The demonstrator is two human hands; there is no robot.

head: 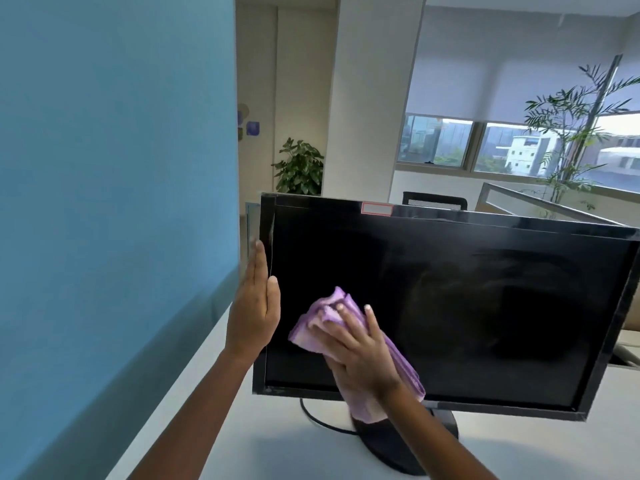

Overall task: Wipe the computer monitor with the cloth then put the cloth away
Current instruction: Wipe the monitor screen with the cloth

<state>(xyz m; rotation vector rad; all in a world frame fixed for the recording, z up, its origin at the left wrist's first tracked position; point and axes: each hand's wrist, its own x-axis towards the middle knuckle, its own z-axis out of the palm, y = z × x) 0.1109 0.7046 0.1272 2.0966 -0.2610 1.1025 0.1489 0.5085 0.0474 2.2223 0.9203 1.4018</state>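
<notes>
A black monitor (450, 306) stands on a white worktop (277, 445), its dark screen switched off and smeared with faint streaks across the right half. The right hand (360, 355) presses a purple cloth (329, 317) flat against the lower left part of the screen, fingers spread over the bunched fabric with the fingertips pointing up and to the left. The cloth is crumpled rather than folded neatly; its upper end pokes out above the fingers and its lower end hangs down past the wrist, over the bottom edge of the monitor frame.

The left hand (254, 313) steadies the monitor at its left edge. It is open and flat, fingers together and pointing upward, the palm laid against the side of the frame and the thumb resting on the front bezel.

Beneath the screen a round black stand (398, 448) sits on the worktop, and a black cable (311, 415) curves out from behind it to the left. A small pink-edged sticker (376, 208) is stuck on the top bezel. To the left rises a blue partition (114, 168). Behind the monitor are a leafy potted plant (299, 168), a taller palm-like plant (568, 133) by the windows (436, 140), and the top of a black chair (434, 199).
</notes>
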